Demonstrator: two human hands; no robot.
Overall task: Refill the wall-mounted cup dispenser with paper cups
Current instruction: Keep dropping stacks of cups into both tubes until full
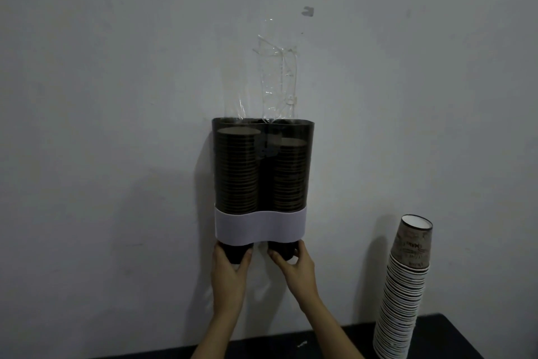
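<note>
The wall-mounted cup dispenser (259, 227) has a dark see-through body with a white band near its bottom. Two stacks of paper cups fill it side by side: the left stack (237, 172) reaches slightly higher than the right stack (289, 178). Under the white band, the bottom cup of each stack sticks out. My left hand (230, 268) grips the left bottom cup (235, 254) from below. My right hand (297, 267) grips the right bottom cup (283, 251) the same way. Both forearms rise from the frame's lower edge.
A tall, leaning stack of paper cups (403, 294) stands on a black table (436, 338) at the lower right, close to the wall. Crumpled clear tape (276, 79) sticks to the wall above the dispenser. The grey wall (116, 126) fills the rest.
</note>
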